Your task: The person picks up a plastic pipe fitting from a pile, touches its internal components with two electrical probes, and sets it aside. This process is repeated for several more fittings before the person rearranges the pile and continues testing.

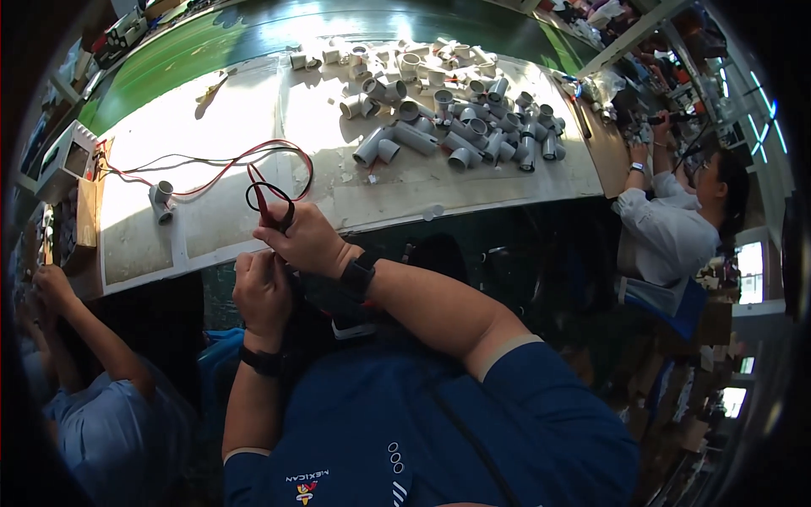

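Observation:
My right hand [306,241] is closed around a red and a black probe lead [269,203] at the near edge of the white workbench [245,110]. The leads loop back across the bench as red and black wires [211,165] toward a white meter box [68,156] at the left. My left hand [262,291] sits just below the right, fingers curled on something small that I cannot make out. A single grey pipe fitting [160,198] lies on the bench left of my hands.
A heap of several grey pipe fittings [456,110] covers the far right of the bench. One person in a white shirt [667,228] works at the right, another in a light blue shirt [101,406] at the lower left. A green floor strip [211,42] runs behind.

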`<action>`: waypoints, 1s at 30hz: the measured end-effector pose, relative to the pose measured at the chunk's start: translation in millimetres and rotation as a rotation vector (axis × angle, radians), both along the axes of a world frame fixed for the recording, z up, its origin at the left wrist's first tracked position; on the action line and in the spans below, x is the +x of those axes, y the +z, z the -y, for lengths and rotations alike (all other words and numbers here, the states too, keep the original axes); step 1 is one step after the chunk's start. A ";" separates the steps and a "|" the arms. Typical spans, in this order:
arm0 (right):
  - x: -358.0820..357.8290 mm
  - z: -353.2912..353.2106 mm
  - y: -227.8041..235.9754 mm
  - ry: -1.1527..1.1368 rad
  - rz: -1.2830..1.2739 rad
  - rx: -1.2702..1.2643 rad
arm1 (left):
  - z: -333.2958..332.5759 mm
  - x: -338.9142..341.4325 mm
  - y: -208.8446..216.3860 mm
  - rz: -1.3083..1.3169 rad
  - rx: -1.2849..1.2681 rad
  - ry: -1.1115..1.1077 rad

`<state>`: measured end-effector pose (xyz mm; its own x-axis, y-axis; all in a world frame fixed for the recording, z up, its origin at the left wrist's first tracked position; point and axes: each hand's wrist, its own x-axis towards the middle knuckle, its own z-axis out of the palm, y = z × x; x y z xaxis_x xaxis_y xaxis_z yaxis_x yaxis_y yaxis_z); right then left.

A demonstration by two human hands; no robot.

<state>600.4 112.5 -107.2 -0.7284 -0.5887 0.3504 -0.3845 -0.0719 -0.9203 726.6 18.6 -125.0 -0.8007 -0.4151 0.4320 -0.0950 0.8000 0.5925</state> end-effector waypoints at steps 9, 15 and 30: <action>0.1 -3.7 -3.6 -0.002 0.008 -0.006 | -3.5 -2.1 5.7 0.043 0.009 0.005; 1.4 -1.2 -3.9 0.009 -0.004 -0.014 | -0.9 0.1 5.7 0.049 -0.019 0.004; -41.0 -45.6 9.6 -0.015 0.082 0.180 | 126.7 -50.3 94.2 0.430 -0.236 0.061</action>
